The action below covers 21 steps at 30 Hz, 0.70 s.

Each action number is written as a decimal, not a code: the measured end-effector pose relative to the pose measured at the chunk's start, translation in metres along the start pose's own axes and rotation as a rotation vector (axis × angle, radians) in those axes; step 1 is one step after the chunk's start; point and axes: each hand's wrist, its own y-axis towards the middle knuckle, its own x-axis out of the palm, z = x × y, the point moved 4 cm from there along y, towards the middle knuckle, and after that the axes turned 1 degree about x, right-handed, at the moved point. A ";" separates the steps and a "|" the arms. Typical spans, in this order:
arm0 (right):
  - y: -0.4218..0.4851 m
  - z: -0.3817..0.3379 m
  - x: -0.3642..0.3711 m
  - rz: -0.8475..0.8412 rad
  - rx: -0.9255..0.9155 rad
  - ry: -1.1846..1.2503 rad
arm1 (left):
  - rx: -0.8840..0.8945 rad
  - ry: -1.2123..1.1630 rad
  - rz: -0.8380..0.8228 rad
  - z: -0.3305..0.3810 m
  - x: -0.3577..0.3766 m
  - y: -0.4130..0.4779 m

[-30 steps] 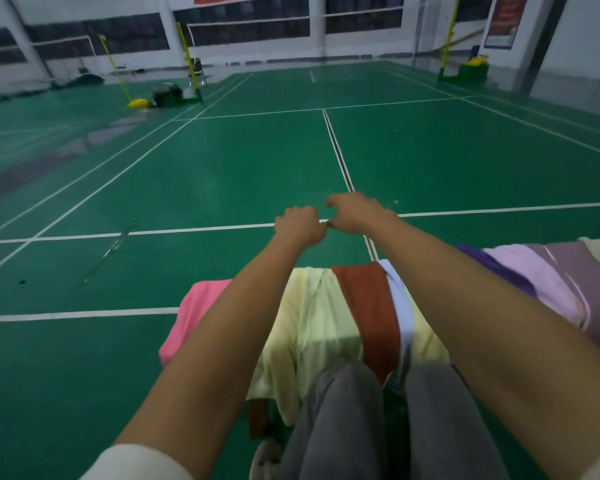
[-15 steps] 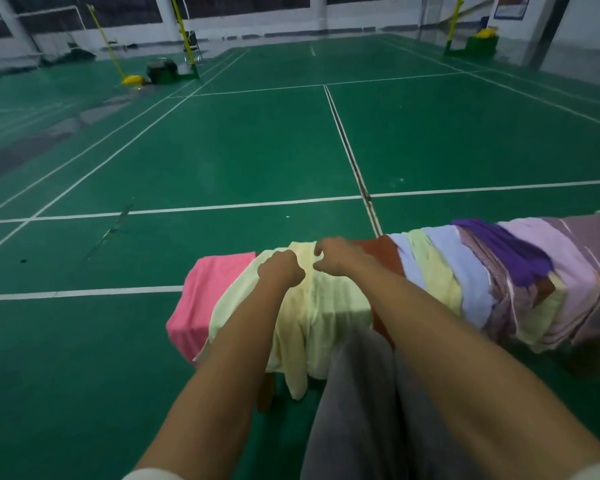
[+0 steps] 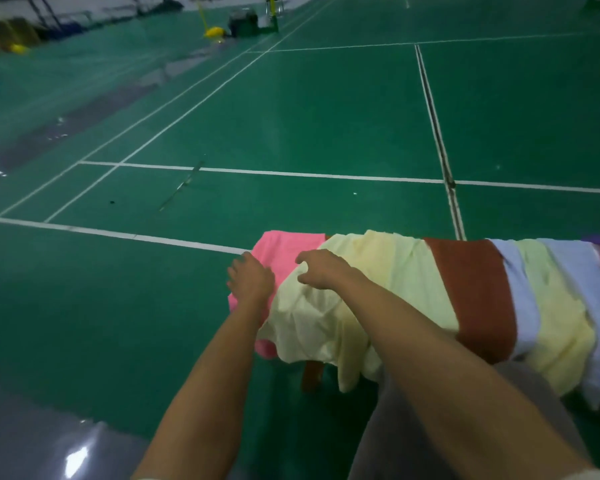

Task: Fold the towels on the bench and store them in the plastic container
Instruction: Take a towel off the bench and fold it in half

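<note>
Several towels hang side by side over a bench whose brown leg (image 3: 311,375) shows below them. From the left they are a pink towel (image 3: 288,245), a pale yellow towel (image 3: 378,271), a rust-brown towel (image 3: 471,289), then light blue, yellow and lavender ones running off to the right. My left hand (image 3: 250,279) is at the pink towel's left edge, fingers pointing down. My right hand (image 3: 321,270) hovers on the pale yellow towel beside the pink one, its fingers loosely curled and thumb spread. No plastic container is in view.
Green badminton court floor with white lines (image 3: 291,173) stretches ahead and to the left. A yellow net-post base (image 3: 214,31) and a dark bag (image 3: 243,19) stand far off. A glossy grey floor strip (image 3: 32,445) lies at the bottom left. My grey trouser leg (image 3: 395,445) is below.
Both hands came down from fists held out over the court to the bench's left end and loosened over the pink and yellow towels. The view tipped down and swung left.
</note>
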 end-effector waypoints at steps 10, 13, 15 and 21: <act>0.033 -0.042 0.009 -0.040 -0.115 -0.014 | -0.114 -0.125 -0.065 -0.037 -0.002 0.014; 0.032 -0.033 0.001 -0.027 -0.050 0.056 | -0.136 -0.447 -0.115 -0.013 -0.007 0.027; 0.028 -0.027 -0.005 -0.019 0.009 0.119 | -0.238 -0.634 -0.171 0.002 -0.015 0.036; 0.004 -0.013 -0.017 0.033 0.176 0.455 | -0.365 -0.548 -0.611 0.005 -0.034 0.044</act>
